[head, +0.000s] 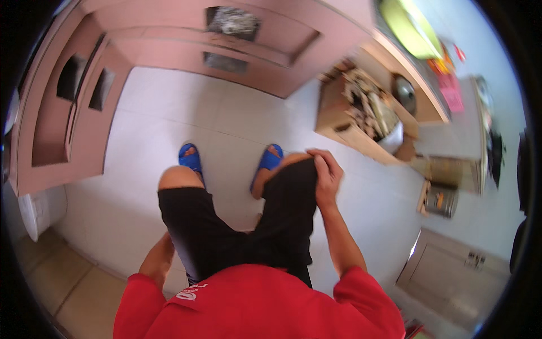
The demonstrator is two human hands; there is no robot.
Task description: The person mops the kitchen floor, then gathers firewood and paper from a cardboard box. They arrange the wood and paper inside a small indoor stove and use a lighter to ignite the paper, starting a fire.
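Note:
My right hand (327, 176) rests on the side of my right knee, at the hem of the black shorts (292, 203), its fingers bent over the cloth and skin. No object shows in it. My left hand is out of sight; only the left forearm (159, 258) shows, running down behind the left thigh. I sit low with knees apart, in a red shirt (262, 301). Blue slippers (190, 159) are on my feet, flat on the pale tiled floor (220, 114).
Pink cabinets (178, 48) stand ahead and at left. A cardboard box (360, 146) of dry scraps sits at front right, near a metal tin (441, 201). A green basin (410, 27) lies on the counter above. A grey metal door or panel (453, 271) is at lower right.

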